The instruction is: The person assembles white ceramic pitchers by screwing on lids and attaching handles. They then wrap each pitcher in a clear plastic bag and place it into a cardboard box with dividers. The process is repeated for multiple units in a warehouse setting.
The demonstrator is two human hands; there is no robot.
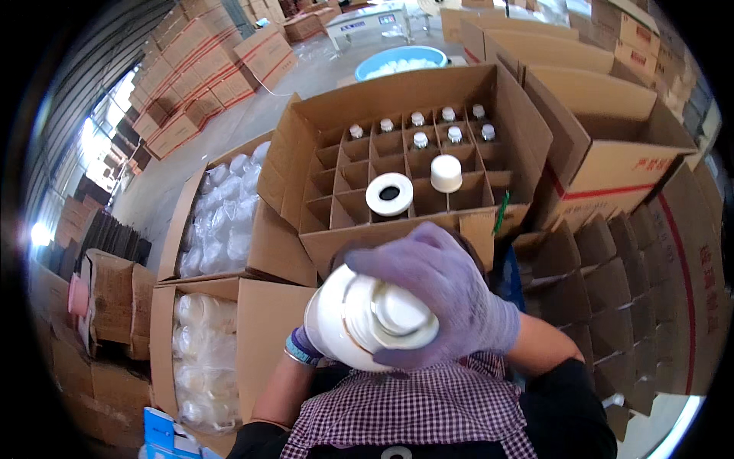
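Observation:
A glossy white bottle [330,321] with a thin gold line round it is tilted in front of my chest, its white top turned toward me. My right hand [440,294], in a pale purple glove, is wrapped round its upper end. Of my left hand [307,342] only the gloved edge shows by the bottle's lower left side; its fingers are hidden behind the bottle. Just beyond, a divided cardboard box [413,243] holds several bottles with clear caps [417,118]. A white ring-shaped piece [389,194] with a dark centre and a white cap [446,174] rest on its dividers.
At left, two open cartons hold plastic-wrapped clear pieces [222,218] and whitish pieces [205,359]. Open cartons [604,164] and cardboard dividers [604,283] crowd the right. Behind stands a blue tub [401,61] of white pieces. A green strip [501,213] sticks up at the box's near edge.

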